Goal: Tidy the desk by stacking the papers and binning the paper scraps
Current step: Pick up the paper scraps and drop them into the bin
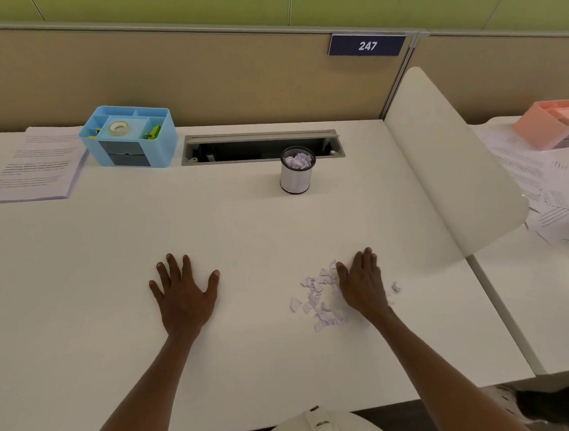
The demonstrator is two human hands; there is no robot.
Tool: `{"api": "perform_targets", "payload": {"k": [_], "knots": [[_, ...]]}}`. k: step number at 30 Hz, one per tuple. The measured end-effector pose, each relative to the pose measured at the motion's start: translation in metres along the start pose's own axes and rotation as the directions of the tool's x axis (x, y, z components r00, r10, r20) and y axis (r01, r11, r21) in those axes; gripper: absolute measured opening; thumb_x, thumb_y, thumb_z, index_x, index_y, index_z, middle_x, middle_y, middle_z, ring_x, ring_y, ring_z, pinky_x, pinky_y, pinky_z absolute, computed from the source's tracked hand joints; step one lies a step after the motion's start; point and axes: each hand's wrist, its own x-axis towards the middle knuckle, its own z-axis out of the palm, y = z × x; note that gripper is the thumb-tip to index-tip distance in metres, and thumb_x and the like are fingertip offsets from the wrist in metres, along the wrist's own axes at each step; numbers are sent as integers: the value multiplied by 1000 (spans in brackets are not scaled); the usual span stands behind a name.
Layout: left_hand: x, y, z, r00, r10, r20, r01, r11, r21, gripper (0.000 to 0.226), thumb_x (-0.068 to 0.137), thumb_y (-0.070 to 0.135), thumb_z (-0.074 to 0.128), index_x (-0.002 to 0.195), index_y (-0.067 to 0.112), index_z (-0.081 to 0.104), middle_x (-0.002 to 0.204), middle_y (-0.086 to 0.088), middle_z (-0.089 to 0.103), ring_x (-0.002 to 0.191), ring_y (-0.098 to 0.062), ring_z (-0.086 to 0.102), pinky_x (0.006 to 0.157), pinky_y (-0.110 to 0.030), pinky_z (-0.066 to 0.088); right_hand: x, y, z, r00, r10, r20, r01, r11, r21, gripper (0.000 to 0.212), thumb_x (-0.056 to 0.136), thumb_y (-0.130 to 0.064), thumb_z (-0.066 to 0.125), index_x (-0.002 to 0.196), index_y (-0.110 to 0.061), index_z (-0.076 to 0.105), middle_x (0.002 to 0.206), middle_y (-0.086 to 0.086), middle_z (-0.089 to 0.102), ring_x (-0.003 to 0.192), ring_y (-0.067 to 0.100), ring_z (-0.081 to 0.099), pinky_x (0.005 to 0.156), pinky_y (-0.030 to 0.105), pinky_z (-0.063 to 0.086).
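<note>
Both hands lie flat and empty on the surface (pixel 244 223): left hand (pixel 183 298) apart, right hand (pixel 363 285) touching the scraps (pixel 321 298). Scraps look feather-light and loose; best swept together, then pinched in bunches.

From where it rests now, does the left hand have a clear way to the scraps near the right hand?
Probably yes. The left hand lies flat and empty on the desk, and only bare desktop separates it from the scraps. The right hand sits at the pile's far edge, not across the path.
</note>
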Motion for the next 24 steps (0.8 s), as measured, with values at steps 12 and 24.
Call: {"api": "perform_targets", "payload": {"k": [12, 24], "knots": [[2, -4, 3, 1000, 4, -1, -4, 1000, -6, 84, 93, 69, 32, 156, 13, 23, 166, -12, 7, 153, -30, -3, 122, -54, 0, -22, 62, -4, 946, 175, -272, -188, 982, -20, 82, 95, -63, 16, 150, -3, 19, 158, 20, 13, 148, 31, 9, 119, 48, 14], [0, -1, 1, 1000, 15, -11, -15, 1000, 3, 90, 88, 72, 24, 155, 12, 25, 165, -14, 10, 153, -32, 1, 122, -55, 3, -27, -30, 42, 976, -21, -216, 26, 999, 24, 85, 94, -61, 23, 150, 2, 15, 158, 23, 13, 147, 33, 11, 121, 44, 14]]}}
